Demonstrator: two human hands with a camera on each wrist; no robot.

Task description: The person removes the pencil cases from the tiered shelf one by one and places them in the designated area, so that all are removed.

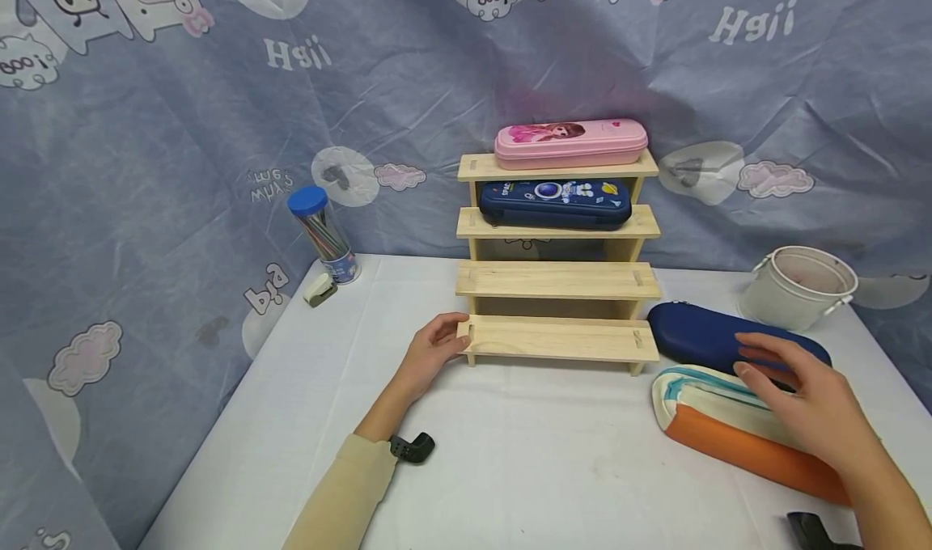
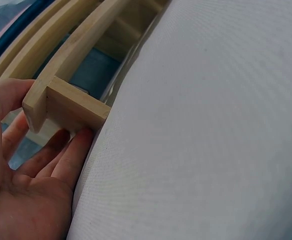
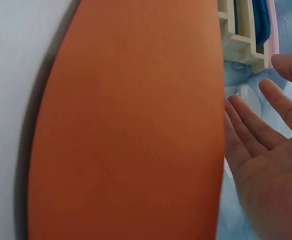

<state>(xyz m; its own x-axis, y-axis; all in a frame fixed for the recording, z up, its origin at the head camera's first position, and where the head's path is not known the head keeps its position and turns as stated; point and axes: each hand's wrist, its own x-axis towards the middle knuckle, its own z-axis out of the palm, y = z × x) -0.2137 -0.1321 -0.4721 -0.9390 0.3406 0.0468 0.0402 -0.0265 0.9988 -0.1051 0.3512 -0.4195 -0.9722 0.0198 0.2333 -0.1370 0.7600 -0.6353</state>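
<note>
A four-step wooden rack (image 1: 553, 340) stands on the white table. At its lowest step, my left hand (image 1: 434, 344) holds the left end, with the thumb over the board and the fingers against the end support (image 2: 76, 107). My right hand (image 1: 808, 396) hovers over an orange-and-cream pencil case (image 1: 750, 445), fingers spread and relaxed, gripping nothing. Its palm also shows beside the orange side in the right wrist view. Behind that case lies a plain navy pencil case (image 1: 699, 336). A pink pencil case (image 1: 571, 145) rests on the top step, and a dark blue space-print pencil case (image 1: 555, 205) on the second.
A white bucket (image 1: 797, 287) stands at the back right, behind the navy case. At the back left are a clear tube of pencils with a blue lid (image 1: 320, 234) and a small white-and-green eraser-like block (image 1: 319, 289). A printed grey-blue cloth (image 1: 408, 89) hangs behind the table.
</note>
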